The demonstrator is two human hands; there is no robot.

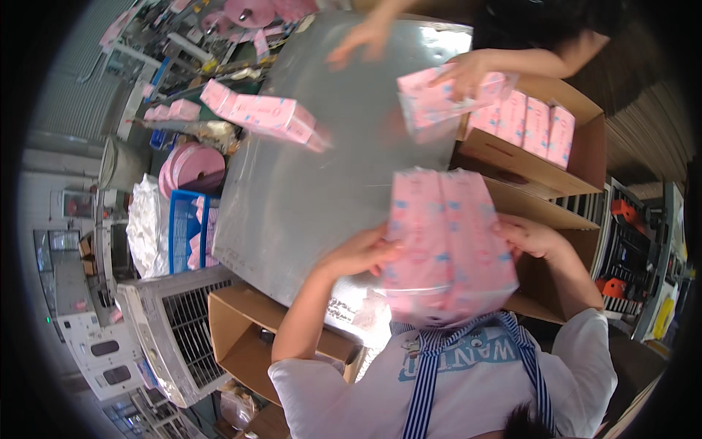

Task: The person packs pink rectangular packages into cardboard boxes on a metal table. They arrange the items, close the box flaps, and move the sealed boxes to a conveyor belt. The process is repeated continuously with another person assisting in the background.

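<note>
Between my two hands is a bundle of pink tissue packs, side by side under clear film, held up in front of my chest. My left hand presses on its left side with curled fingers. On its right side my right hand grips the upper part. Just beyond my right hand stands an open cardboard carton, its inside mostly hidden. A co-worker's hand rests on another pink bundle at the far right of the metal table. The co-worker's other hand is over the table, blurred.
More pink packs come onto the metal table from the left. A carton at the far right holds several packs upright. On the left are a blue basket, pink film rolls and another carton.
</note>
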